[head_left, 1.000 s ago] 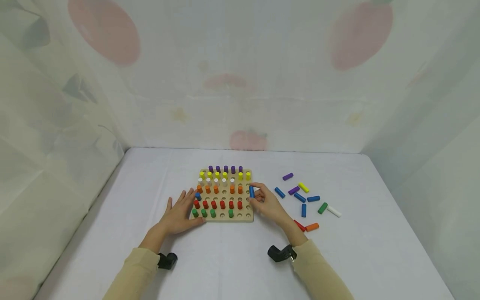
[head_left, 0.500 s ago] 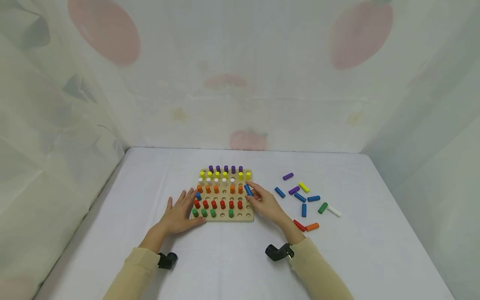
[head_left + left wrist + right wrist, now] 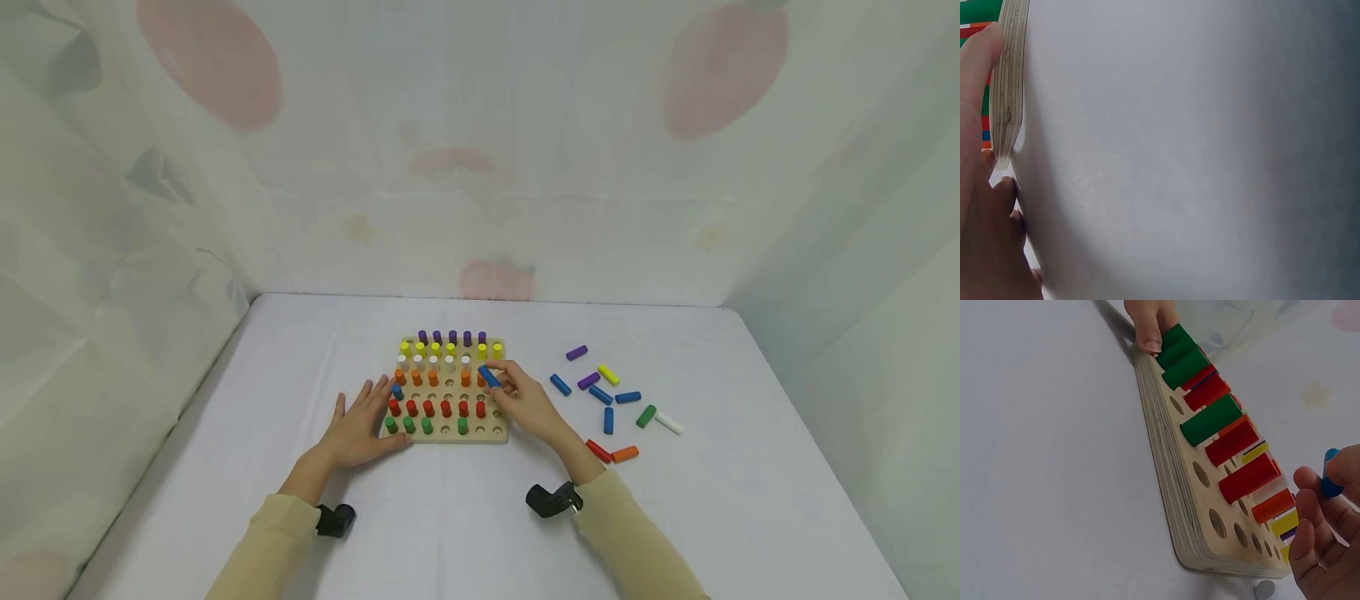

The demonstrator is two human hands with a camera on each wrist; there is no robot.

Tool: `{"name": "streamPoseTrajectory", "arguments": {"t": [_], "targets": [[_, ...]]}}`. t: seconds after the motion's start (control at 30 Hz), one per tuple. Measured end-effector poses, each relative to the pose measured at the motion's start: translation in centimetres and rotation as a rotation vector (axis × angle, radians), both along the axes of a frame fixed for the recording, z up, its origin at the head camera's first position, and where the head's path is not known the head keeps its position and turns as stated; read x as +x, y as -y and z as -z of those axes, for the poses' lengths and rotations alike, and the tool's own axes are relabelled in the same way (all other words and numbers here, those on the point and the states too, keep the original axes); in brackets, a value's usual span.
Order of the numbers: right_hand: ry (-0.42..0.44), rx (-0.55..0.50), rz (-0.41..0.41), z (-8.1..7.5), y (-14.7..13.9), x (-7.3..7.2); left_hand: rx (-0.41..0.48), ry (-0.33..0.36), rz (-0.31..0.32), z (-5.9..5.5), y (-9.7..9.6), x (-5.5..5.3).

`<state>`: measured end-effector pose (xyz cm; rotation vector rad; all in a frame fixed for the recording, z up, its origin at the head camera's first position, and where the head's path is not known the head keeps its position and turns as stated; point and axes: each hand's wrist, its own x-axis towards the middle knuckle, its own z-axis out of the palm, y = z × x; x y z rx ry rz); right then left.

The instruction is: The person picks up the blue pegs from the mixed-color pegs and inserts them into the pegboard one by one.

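Note:
A wooden pegboard (image 3: 491, 421) lies on the table with rows of coloured pegs upright in its holes. Green pegs (image 3: 427, 425) fill part of the near row, purple pegs (image 3: 452, 337) the far one. Between the red and orange rows, a single blue peg (image 3: 397, 392) stands at the left end. My left hand (image 3: 355, 433) rests at the board's left side, fingers spread, thumb along the near edge. Over the board's right part, my right hand (image 3: 528, 404) pinches another blue peg (image 3: 489, 377) between thumb and fingers, tilted and clear of the holes in the right wrist view.
Loose pegs lie right of the board: several blue pegs (image 3: 608, 421), purple pegs (image 3: 577, 352), a yellow peg (image 3: 608, 375), a green peg (image 3: 646, 416), a white peg (image 3: 669, 423), a red peg (image 3: 598, 451) and an orange peg (image 3: 625, 454). White cloth (image 3: 450, 525) covers the table.
My right hand has moved left over the board, and the blue peg in its fingers has tipped from nearly upright to slanted. My left hand has stayed in place.

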<state>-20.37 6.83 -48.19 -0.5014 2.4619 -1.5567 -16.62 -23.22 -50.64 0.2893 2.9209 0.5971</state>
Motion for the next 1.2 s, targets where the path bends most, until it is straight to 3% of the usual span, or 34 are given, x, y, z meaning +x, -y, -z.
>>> {"name": "streamPoseTrajectory", "arguments": {"t": [0.37, 0.87, 1.2], "targets": [[-0.037, 0.029, -0.012, -0.6, 1.0, -0.4, -0.008, -0.001, 0.004, 0.1, 0.0, -0.1], [-0.181, 0.075, -0.005, -1.4, 3.1, -1.1, -0.001, 0.002, 0.006, 0.0, 0.0, 0.0], [-0.193, 0.083, -0.036, -2.2, 5.2, -1.6, 0.004, 0.002, 0.004, 0.0, 0.1, 0.0]]}}
